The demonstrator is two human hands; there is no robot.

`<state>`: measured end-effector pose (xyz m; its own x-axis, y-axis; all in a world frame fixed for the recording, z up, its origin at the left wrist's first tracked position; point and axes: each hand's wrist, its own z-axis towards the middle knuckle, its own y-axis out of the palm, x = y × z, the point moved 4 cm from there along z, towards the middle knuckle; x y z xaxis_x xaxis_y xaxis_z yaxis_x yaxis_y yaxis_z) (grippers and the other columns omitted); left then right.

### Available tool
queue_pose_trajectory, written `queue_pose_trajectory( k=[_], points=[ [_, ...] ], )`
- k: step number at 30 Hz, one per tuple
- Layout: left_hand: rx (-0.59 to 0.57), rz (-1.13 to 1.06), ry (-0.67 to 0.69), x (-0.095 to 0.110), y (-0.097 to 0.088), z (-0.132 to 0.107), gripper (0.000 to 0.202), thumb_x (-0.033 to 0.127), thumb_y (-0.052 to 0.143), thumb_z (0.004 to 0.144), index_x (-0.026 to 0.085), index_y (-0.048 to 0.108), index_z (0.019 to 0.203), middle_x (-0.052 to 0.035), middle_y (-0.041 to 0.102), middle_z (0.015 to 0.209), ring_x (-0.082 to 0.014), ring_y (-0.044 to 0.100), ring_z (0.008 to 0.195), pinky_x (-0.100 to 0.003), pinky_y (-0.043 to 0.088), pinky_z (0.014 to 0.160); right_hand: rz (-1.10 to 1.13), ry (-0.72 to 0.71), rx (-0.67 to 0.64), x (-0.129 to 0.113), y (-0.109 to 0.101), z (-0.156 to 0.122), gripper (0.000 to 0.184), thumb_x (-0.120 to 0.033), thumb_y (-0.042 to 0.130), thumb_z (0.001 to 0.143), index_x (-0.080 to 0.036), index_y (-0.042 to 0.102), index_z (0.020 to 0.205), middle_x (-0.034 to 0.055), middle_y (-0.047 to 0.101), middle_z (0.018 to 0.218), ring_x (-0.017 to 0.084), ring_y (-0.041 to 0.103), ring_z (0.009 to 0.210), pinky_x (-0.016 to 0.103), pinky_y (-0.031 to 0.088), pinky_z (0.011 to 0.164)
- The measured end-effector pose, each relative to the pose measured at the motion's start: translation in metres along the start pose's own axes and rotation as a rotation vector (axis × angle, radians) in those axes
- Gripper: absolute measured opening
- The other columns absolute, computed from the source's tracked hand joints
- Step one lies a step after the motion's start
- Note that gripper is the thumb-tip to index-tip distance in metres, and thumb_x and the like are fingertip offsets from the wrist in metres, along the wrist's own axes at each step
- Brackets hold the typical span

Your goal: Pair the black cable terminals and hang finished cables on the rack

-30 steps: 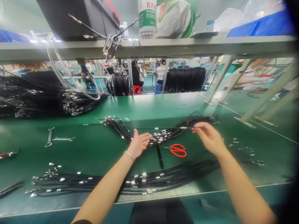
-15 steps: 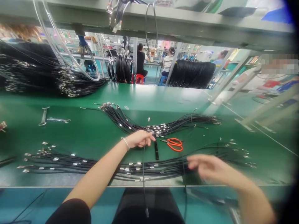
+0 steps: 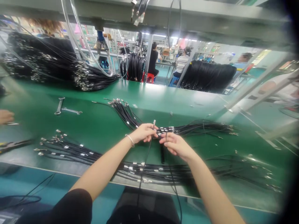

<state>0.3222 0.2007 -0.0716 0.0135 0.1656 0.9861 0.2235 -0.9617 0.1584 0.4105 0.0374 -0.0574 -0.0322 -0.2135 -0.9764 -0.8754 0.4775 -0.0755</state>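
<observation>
My left hand (image 3: 146, 133) is closed in a pinch on a thin black cable (image 3: 146, 158), whose metal-tipped end pokes up above the fingers. Close beside it, my right hand (image 3: 177, 144) is closed on another stretch of thin black cable (image 3: 172, 177), which also hangs down over the table edge. I cannot tell whether both are one cable. Behind the hands lies a bundle of black cables (image 3: 196, 126) with white tags. Nearer me, a second tagged bundle (image 3: 93, 157) runs under my forearms. A short black strip (image 3: 163, 154) lies below my right fingers. The orange-handled scissors are hidden.
Two wrenches (image 3: 70, 109) lie on the green table (image 3: 98, 121). At the left edge are another person's hand (image 3: 6, 116) and pliers (image 3: 16, 144). Thick cable heaps (image 3: 95, 74) sit at the back left. A shelf beam (image 3: 198, 28) crosses overhead.
My right hand has moved left and up beside my left hand, with cable in its fingers, covering the scissors. The view has shifted, and another person's hand shows at left.
</observation>
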Motion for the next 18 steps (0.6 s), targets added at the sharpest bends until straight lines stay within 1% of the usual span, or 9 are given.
queue_pose_trajectory(
  k=[2,4,5,8,11,13,14,16,18],
  points=[
    [0.005,-0.005,0.014,0.000,-0.002,0.001,0.034,0.030,0.071,0.082,0.009,0.059,0.105,-0.0102,0.071,0.083,-0.0059,0.053,0.039,-0.015,0.034,0.032,0.095,-0.077,0.080,-0.006,-0.008,0.020,0.064,-0.039,0.078,0.066,-0.019,0.055,0.122,0.0056,0.069,0.098,0.001,0.034,0.043,0.015,0.027,0.037],
    [0.014,-0.006,0.019,-0.001,-0.005,0.003,0.036,0.034,0.069,0.084,0.009,0.059,0.107,-0.0091,0.070,0.082,-0.0060,0.053,0.039,-0.015,0.036,0.032,0.153,-0.123,0.146,-0.009,-0.021,0.037,0.064,-0.046,0.074,0.070,-0.019,0.053,0.124,0.0041,0.067,0.094,0.001,0.030,0.044,0.016,0.026,0.038],
    [0.018,-0.005,0.019,-0.001,-0.006,0.004,0.037,0.036,0.068,0.084,0.009,0.059,0.108,-0.0089,0.070,0.082,-0.0064,0.053,0.039,-0.016,0.038,0.032,0.164,-0.130,0.162,-0.008,-0.025,0.042,0.063,-0.050,0.073,0.072,-0.018,0.054,0.123,0.0042,0.066,0.091,0.001,0.030,0.045,0.017,0.026,0.038],
    [0.025,-0.002,0.024,-0.002,-0.008,0.005,0.041,0.038,0.071,0.082,0.008,0.062,0.109,-0.0091,0.070,0.082,-0.0081,0.056,0.042,-0.017,0.042,0.034,0.133,-0.095,0.175,-0.001,-0.027,0.048,0.060,-0.058,0.072,0.072,-0.016,0.061,0.113,0.0073,0.066,0.091,0.003,0.037,0.046,0.018,0.028,0.038],
    [0.043,0.001,0.033,-0.003,-0.007,0.005,0.045,0.039,0.076,0.077,0.008,0.065,0.107,-0.0089,0.070,0.080,-0.0082,0.058,0.045,-0.016,0.042,0.036,0.046,-0.039,0.161,0.013,-0.014,0.044,0.060,-0.062,0.074,0.069,-0.014,0.065,0.104,0.0110,0.068,0.094,0.005,0.042,0.046,0.021,0.030,0.038],
    [0.058,0.003,0.033,-0.004,-0.006,0.005,0.044,0.038,0.078,0.076,0.007,0.068,0.105,-0.0088,0.071,0.078,-0.0078,0.058,0.048,-0.015,0.041,0.037,-0.027,-0.019,0.190,0.021,-0.009,0.044,0.060,-0.064,0.072,0.069,-0.013,0.066,0.099,0.0096,0.068,0.085,0.007,0.042,0.044,0.022,0.030,0.039],
    [0.066,0.002,0.032,-0.005,-0.006,0.005,0.043,0.037,0.078,0.076,0.007,0.069,0.104,-0.0090,0.071,0.077,-0.0080,0.059,0.051,-0.014,0.041,0.038,-0.071,-0.019,0.230,0.024,-0.009,0.044,0.058,-0.064,0.072,0.069,-0.013,0.066,0.094,0.0076,0.067,0.077,0.007,0.041,0.044,0.022,0.030,0.039],
    [0.082,-0.003,0.031,-0.006,-0.005,0.005,0.042,0.037,0.079,0.075,0.006,0.069,0.102,-0.0096,0.071,0.075,-0.0095,0.062,0.056,-0.013,0.043,0.041,-0.172,-0.026,0.333,0.025,-0.015,0.046,0.052,-0.062,0.076,0.064,-0.013,0.064,0.079,0.0037,0.061,0.062,0.009,0.041,0.045,0.023,0.029,0.042],
    [0.085,-0.016,0.025,-0.007,-0.005,0.005,0.044,0.038,0.080,0.074,0.006,0.070,0.102,-0.0101,0.071,0.075,-0.0118,0.064,0.059,-0.015,0.047,0.043,-0.274,-0.031,0.398,0.023,-0.022,0.047,0.045,-0.055,0.081,0.059,-0.014,0.064,0.068,0.0030,0.058,0.056,0.011,0.045,0.048,0.024,0.030,0.046]
  ],
)
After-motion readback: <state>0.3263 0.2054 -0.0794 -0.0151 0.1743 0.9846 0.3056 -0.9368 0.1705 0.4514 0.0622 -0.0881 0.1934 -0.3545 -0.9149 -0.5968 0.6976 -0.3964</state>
